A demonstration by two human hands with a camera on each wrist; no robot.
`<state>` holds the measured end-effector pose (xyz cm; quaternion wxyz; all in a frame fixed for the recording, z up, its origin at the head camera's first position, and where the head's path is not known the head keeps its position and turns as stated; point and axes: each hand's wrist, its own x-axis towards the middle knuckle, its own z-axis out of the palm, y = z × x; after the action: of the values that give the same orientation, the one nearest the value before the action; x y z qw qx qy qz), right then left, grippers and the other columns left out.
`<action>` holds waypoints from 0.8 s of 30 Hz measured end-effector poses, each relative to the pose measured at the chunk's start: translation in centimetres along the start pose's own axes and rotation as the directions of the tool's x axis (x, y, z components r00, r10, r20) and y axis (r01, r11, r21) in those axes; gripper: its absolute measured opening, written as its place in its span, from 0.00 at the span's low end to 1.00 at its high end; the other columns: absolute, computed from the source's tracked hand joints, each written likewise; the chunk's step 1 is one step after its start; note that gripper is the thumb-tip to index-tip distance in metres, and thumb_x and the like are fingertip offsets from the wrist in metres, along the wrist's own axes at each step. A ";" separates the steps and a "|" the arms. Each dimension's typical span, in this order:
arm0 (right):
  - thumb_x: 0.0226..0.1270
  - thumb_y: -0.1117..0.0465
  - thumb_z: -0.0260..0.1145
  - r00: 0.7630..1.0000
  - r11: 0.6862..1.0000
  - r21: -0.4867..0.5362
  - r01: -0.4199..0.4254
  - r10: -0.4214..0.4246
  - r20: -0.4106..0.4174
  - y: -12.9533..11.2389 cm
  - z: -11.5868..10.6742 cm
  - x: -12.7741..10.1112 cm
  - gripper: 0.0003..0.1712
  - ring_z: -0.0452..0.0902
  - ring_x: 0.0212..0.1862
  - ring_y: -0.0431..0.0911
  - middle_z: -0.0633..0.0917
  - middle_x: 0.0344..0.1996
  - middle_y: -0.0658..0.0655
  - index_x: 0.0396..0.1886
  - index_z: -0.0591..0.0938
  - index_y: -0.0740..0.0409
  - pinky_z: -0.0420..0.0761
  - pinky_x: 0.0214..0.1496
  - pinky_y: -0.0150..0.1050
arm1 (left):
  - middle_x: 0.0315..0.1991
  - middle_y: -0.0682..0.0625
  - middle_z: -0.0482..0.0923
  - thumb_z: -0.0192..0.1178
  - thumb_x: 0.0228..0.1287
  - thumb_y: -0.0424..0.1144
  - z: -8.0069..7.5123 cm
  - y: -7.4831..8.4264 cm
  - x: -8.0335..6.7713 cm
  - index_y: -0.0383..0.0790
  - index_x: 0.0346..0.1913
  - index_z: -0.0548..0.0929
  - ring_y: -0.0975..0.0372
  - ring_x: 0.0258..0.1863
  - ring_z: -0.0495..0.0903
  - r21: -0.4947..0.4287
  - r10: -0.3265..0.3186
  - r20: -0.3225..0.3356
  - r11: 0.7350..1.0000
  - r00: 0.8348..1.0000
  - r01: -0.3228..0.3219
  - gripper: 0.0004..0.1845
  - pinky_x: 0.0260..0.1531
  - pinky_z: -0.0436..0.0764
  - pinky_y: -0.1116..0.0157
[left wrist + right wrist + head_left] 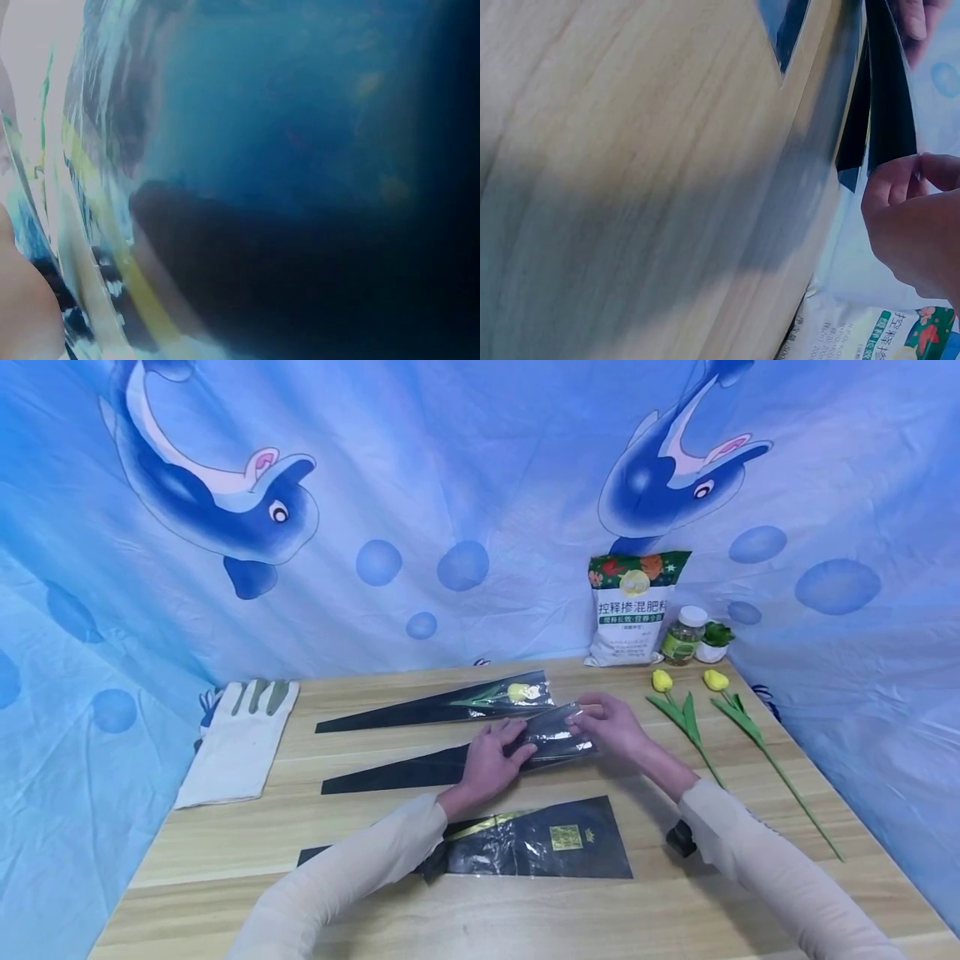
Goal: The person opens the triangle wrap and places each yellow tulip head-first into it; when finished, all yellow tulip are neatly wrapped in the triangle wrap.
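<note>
While lying on the table (pixel 675 910), the sleeve (pixel 420 766) sits between both hands (pixel 491 762).

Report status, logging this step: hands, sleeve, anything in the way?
Left hand and right hand both pinch middle flower sleeve at its open end. Sleeve empty, flat on table. Nothing in the way.

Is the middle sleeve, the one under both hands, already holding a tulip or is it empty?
Empty, it seems: the middle sleeve shows no yellow bloom, unlike the far sleeve, and two tulips lie loose on the table.
</note>
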<state>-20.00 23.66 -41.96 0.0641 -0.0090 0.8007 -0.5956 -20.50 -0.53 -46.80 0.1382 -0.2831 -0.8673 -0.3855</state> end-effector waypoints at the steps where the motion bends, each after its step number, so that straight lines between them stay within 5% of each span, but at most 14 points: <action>1: 0.72 0.67 0.63 1.000 1.000 0.009 0.001 -0.001 -0.002 0.1 0.0 0.0 0.31 0.85 0.45 0.53 0.83 0.49 0.71 0.69 0.63 0.74 0.84 0.48 0.38 | 0.59 0.41 0.79 0.70 0.63 0.43 -0.1 0.1 0.1 0.33 0.61 0.81 0.45 0.63 0.74 0.015 0.004 0.025 1.000 1.000 -0.004 0.27 0.67 0.64 0.44; 7: 0.72 0.66 0.63 1.000 0.999 0.036 0.008 -0.008 0.007 -0.1 0.2 0.0 0.34 0.85 0.46 0.54 0.84 0.50 0.70 0.70 0.61 0.74 0.85 0.44 0.40 | 0.65 0.42 0.75 0.71 0.62 0.45 0.1 0.2 0.3 0.35 0.64 0.79 0.47 0.66 0.71 0.055 0.008 0.122 0.998 0.992 -0.014 0.30 0.67 0.65 0.47; 17: 0.73 0.61 0.65 1.000 0.999 -0.040 0.001 -0.002 -0.025 0.2 -0.7 -0.2 0.35 0.84 0.48 0.61 0.82 0.52 0.73 0.71 0.63 0.72 0.83 0.51 0.49 | 0.57 0.43 0.81 0.73 0.58 0.38 0.4 -0.5 0.2 0.35 0.56 0.85 0.48 0.59 0.78 0.015 0.025 0.023 1.000 0.999 -0.025 0.23 0.59 0.76 0.51; 24: 0.74 0.63 0.62 0.993 0.971 -0.236 0.035 -0.061 -0.105 0.1 -5.7 -1.8 0.29 0.82 0.48 0.64 0.82 0.49 0.74 0.66 0.67 0.77 0.84 0.47 0.50 | 0.56 0.43 0.82 0.73 0.59 0.38 0.1 -0.5 0.3 0.34 0.55 0.85 0.47 0.57 0.80 0.004 0.024 0.010 1.000 1.000 -0.024 0.21 0.57 0.77 0.51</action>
<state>-18.82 29.33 -40.30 0.0035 -0.0026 0.8670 -0.4983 -20.99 -0.58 -47.04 0.1391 -0.2951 -0.8652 -0.3807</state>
